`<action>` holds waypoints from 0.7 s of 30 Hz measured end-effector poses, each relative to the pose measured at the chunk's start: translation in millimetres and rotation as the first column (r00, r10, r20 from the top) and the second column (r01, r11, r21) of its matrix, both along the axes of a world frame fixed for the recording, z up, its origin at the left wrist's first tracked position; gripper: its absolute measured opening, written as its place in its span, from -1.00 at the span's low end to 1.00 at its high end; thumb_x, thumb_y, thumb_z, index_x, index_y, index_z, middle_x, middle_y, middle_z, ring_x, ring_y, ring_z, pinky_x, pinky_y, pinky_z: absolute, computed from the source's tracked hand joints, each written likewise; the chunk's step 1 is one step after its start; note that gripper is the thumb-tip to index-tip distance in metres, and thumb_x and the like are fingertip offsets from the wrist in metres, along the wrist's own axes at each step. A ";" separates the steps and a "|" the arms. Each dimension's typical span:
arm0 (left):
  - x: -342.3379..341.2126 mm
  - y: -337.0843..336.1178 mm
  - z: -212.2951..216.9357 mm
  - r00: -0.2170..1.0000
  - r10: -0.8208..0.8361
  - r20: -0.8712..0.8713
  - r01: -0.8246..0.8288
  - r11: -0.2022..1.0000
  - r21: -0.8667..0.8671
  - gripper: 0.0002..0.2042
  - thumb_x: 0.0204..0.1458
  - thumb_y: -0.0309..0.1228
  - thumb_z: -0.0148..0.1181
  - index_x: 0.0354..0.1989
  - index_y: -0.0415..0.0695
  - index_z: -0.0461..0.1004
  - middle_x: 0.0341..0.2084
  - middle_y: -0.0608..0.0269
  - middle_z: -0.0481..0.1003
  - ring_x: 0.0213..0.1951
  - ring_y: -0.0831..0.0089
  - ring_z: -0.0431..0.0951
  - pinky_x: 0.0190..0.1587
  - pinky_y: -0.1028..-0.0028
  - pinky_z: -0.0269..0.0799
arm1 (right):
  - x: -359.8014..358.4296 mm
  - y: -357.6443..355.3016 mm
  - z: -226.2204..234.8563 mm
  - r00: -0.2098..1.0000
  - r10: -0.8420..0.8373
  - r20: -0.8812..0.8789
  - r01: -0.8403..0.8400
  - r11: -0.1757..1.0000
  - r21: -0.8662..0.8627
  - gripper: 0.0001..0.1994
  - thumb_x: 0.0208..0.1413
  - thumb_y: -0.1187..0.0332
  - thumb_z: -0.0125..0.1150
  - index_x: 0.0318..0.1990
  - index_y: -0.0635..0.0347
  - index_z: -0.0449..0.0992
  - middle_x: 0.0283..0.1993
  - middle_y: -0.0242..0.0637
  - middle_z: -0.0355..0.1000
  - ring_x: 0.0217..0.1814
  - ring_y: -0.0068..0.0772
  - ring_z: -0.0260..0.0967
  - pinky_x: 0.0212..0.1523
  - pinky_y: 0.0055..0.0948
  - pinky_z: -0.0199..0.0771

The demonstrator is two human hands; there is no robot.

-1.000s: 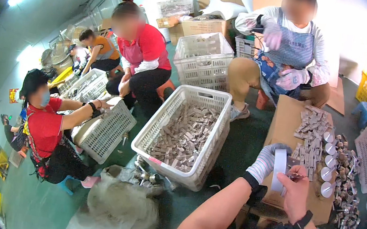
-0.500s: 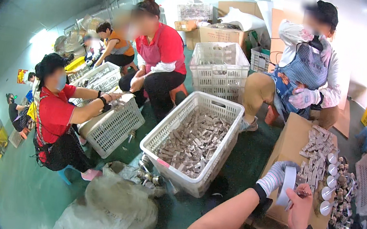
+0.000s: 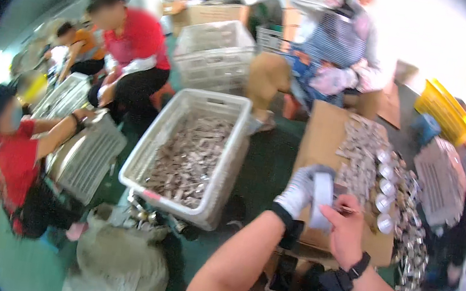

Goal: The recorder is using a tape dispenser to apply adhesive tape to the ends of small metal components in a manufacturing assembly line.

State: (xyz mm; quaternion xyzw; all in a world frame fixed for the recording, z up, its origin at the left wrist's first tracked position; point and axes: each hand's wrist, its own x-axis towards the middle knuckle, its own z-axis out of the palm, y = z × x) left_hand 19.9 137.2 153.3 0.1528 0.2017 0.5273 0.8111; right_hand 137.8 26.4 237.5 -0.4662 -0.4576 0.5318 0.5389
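Observation:
My left hand [image 3: 297, 190], in a pale knit glove, is closed around a smooth whitish piece with a long rounded face [image 3: 321, 202]; its exact kind does not show. My bare right hand [image 3: 347, 238] presses its thumb near that piece's edge, and a small shiny metal part [image 3: 347, 209] sticks out at its fingers. Both hands are over a cardboard sheet [image 3: 321, 137]. On it, beyond my hands, lie many flat metal strips [image 3: 359, 155], with a row of round, shiny, flat-topped pieces [image 3: 384, 203] alongside.
Stemmed metal parts are heaped [image 3: 413, 251] at the right. A white crate [image 3: 137, 164] of metal pieces stands left of my arms, beside a whitish sack [image 3: 108, 256]. A co-worker [image 3: 337, 52] sits across from me, others at left. A yellow crate [image 3: 440, 110] is far right.
My view has swung right, so the scene sits further left and a person at the far right shows. Both hands keep hold of the whitish piece and small part.

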 end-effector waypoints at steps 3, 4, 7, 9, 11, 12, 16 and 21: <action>-7.9 -9.9 8.7 0.995 -0.006 -0.096 0.003 0.999 -0.040 -0.68 0.02 -0.25 -0.08 -0.28 -0.27 0.46 -0.39 0.04 0.52 -0.37 0.17 0.52 -0.22 0.29 0.47 | 3.3 4.5 -11.5 0.998 0.033 -0.047 -0.033 0.999 -0.003 -0.74 -0.21 0.53 0.37 -0.41 0.10 0.36 -0.50 -0.55 0.29 -0.47 -0.72 0.19 -0.48 -0.67 0.15; -3.7 -12.4 16.2 0.992 0.028 -0.125 -0.030 0.999 -0.019 -0.69 0.02 -0.26 -0.08 -0.29 -0.27 0.46 -0.38 0.04 0.52 -0.35 0.17 0.52 -0.21 0.28 0.46 | 5.3 5.1 -9.0 0.999 0.023 -0.044 -0.024 1.000 -0.012 -0.73 -0.21 0.53 0.38 -0.40 0.09 0.36 -0.50 -0.55 0.29 -0.49 -0.72 0.19 -0.50 -0.67 0.13; -10.3 -7.6 9.3 0.986 0.041 -0.163 -0.042 0.999 -0.004 -0.69 0.02 -0.27 -0.07 -0.28 -0.29 0.44 -0.35 0.02 0.51 -0.29 0.13 0.51 -0.16 0.27 0.45 | 0.4 6.5 -8.3 0.999 0.018 -0.038 -0.018 1.000 0.010 -0.71 -0.21 0.51 0.39 -0.39 0.09 0.35 -0.52 -0.55 0.30 -0.52 -0.74 0.18 -0.53 -0.69 0.10; -13.1 -3.7 5.5 0.991 0.041 -0.125 -0.039 0.999 0.015 -0.70 0.02 -0.28 -0.06 -0.27 -0.28 0.44 -0.33 0.01 0.51 -0.28 0.10 0.51 -0.14 0.25 0.45 | -0.7 5.3 -5.6 1.000 0.005 -0.026 -0.003 0.997 0.074 -0.71 -0.20 0.50 0.40 -0.39 0.08 0.35 -0.53 -0.56 0.29 -0.53 -0.75 0.15 -0.54 -0.69 0.08; -8.4 -6.3 11.1 0.998 -0.032 -0.062 0.025 0.994 -0.106 -0.73 -0.02 -0.30 -0.03 -0.32 -0.26 0.46 -0.39 0.02 0.51 -0.30 0.10 0.51 -0.17 0.24 0.46 | 3.7 4.9 -8.0 1.000 0.015 0.014 -0.016 0.999 0.044 -0.72 -0.19 0.48 0.39 -0.39 0.09 0.35 -0.54 -0.56 0.28 -0.52 -0.75 0.15 -0.52 -0.69 0.08; -5.2 -5.0 11.6 0.997 -0.026 -0.070 0.020 0.996 -0.081 -0.73 -0.03 -0.30 -0.03 -0.33 -0.26 0.46 -0.40 0.02 0.51 -0.32 0.11 0.51 -0.19 0.24 0.47 | 6.3 8.1 -8.7 0.999 0.012 0.034 -0.014 0.998 0.056 -0.73 -0.18 0.46 0.39 -0.39 0.09 0.35 -0.54 -0.56 0.27 -0.52 -0.75 0.15 -0.51 -0.69 0.09; -15.6 -15.0 18.4 0.994 -0.029 -0.101 0.022 0.998 -0.067 -0.72 -0.03 -0.27 -0.03 -0.33 -0.25 0.47 -0.41 0.05 0.51 -0.34 0.15 0.52 -0.22 0.25 0.47 | -1.4 5.8 -13.7 0.997 0.074 -0.015 -0.073 0.997 0.037 -0.72 -0.18 0.44 0.40 -0.38 0.09 0.35 -0.54 -0.56 0.26 -0.50 -0.73 0.17 -0.49 -0.68 0.12; -1.9 -19.3 19.8 0.984 -0.062 -0.166 0.065 0.998 0.012 -0.68 0.01 -0.24 -0.05 -0.22 -0.22 0.47 -0.37 0.08 0.52 -0.31 0.18 0.52 -0.17 0.27 0.46 | 10.0 3.8 -16.7 0.997 0.024 -0.069 -0.022 0.999 0.033 -0.72 -0.22 0.51 0.38 -0.38 0.11 0.35 -0.48 -0.52 0.28 -0.44 -0.68 0.21 -0.42 -0.63 0.20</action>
